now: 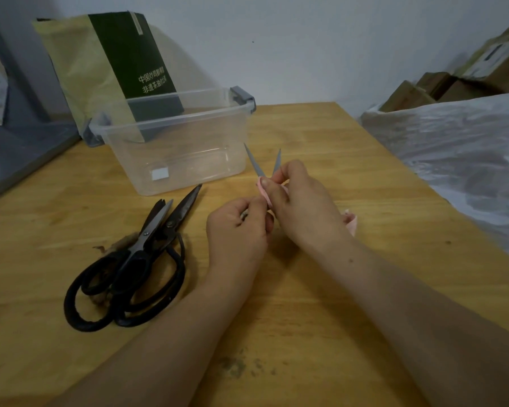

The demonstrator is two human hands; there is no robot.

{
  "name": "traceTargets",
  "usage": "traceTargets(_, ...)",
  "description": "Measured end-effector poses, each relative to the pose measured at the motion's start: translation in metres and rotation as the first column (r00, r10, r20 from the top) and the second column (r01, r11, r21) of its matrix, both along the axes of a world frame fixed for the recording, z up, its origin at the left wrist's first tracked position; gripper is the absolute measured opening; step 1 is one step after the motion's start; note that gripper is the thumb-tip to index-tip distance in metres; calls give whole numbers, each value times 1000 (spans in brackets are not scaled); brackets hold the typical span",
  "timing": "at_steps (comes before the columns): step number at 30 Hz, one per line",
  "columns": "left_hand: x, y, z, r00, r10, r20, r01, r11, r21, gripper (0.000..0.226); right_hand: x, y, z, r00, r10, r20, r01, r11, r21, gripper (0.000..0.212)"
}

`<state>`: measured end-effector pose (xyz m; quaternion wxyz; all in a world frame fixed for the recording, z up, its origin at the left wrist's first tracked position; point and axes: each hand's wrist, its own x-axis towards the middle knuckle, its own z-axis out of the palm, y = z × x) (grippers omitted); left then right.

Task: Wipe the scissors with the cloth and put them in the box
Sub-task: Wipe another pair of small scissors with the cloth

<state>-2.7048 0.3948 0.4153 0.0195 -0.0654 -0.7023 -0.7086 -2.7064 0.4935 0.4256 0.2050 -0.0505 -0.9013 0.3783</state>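
Note:
A small pair of scissors (254, 161) points away from me with its two grey blades spread apart, just right of the clear plastic box (188, 124). My left hand (237, 230) grips its handle end, which is hidden in my fingers. My right hand (300, 207) pinches a pink cloth (263, 192) around the base of the blades; more cloth shows behind my right wrist. The box looks empty apart from a white label on its wall.
Two large black-handled scissors (135, 259) lie overlapping on the wooden table (335, 148) to the left of my hands. A green and yellow bag (109, 66) stands behind the box. White plastic sheeting (453, 148) and cardboard boxes (441, 86) sit at the right.

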Motion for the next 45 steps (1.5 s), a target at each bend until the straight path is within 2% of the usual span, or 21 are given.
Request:
traceTargets(2,1,-3,2,998,-1,56,-2,999,42,29,-1,6,0,998,67,2,-67,995,-75,16)
traceTargets(5,1,-7,8,987,-27,159,0,986,166,25,4,17,3,963,269,23,-247,912,-329,7)
traceTargets(10,2,-8,8,992,-36,120,16,986,164,29,1,16,-3,966,251,-52,-254,909,-330,9)
traceTargets(14,3,-8,9,993,-62,104,41,981,189,32,7,22,5,941,338,4,-299,839,-454,12)
traceTargets(19,3,-4,5,998,-51,38,46,990,136,30,4,11,2,981,189,-41,-186,857,-480,13)
traceTargets(21,3,-1,3,999,-32,-2,32,995,99,30,-2,8,-2,993,112,-48,-122,906,-407,16)
traceTargets(23,3,2,1,999,-31,-43,33,998,56,31,-5,6,-3,999,-2,-38,-8,964,-266,20)
traceTargets(25,4,3,1,998,-35,-52,37,998,44,31,-6,4,-2,996,-73,-51,62,978,-199,24)
traceTargets(27,3,2,3,999,-36,-8,36,997,75,30,-3,6,0,999,-24,-42,11,961,-277,23)
traceTargets(30,2,-4,8,995,-65,75,53,987,154,29,6,14,5,972,236,-22,-217,850,-480,15)
traceTargets(32,1,-6,9,991,-60,116,38,983,180,30,9,16,5,948,317,-36,-290,810,-511,12)
traceTargets(34,3,-5,9,992,-69,110,47,981,190,30,5,13,2,970,239,-49,-233,848,-475,12)
traceTargets(37,7,0,7,996,-77,45,70,988,137,30,-2,8,0,998,33,-60,-51,942,-331,18)
traceTargets(40,7,2,7,997,-81,18,78,990,118,30,-2,5,3,995,-61,-77,44,978,-202,20)
traceTargets(42,7,2,8,995,-94,42,87,987,138,29,-2,7,5,994,-67,-81,43,963,-266,20)
traceTargets(45,7,1,9,991,-112,74,99,982,161,34,-2,9,7,998,-34,-44,9,881,-473,21)
